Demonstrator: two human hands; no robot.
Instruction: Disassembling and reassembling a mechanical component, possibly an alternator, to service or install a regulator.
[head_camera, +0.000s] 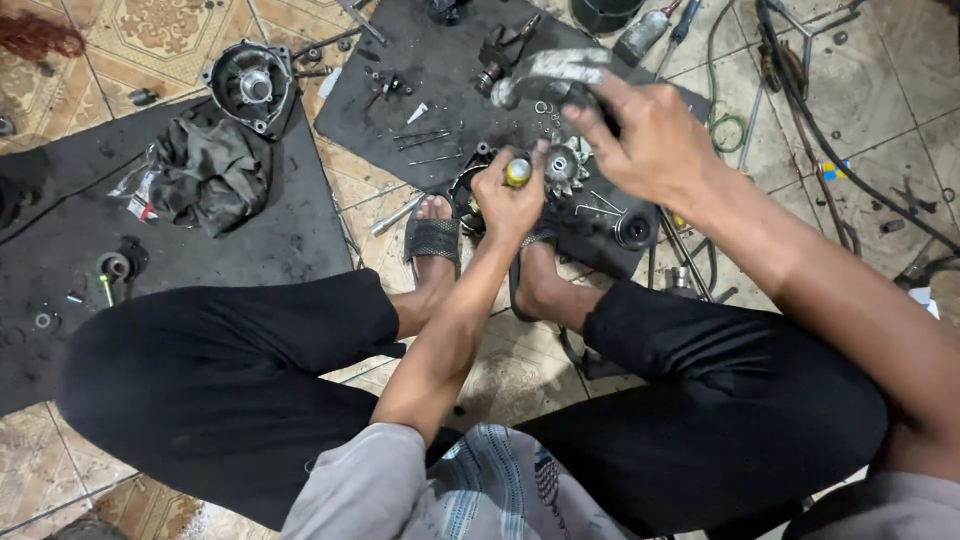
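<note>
Gear (566, 166), toothed, grimy, steel-grey, perhaps oily, beside left hand (508, 195).

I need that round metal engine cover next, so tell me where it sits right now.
In the head view, the round metal engine cover lies at upper left, at the top edge of the dark floor mat, just above the crumpled black rag, away from both hands.

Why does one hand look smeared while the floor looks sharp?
In the head view, the right hand and the grey metal part it grips are motion-blurred; the left hand around a yellow-capped tool is sharper; the round metal housing on the black rubber mat is crisp under even light.
</note>
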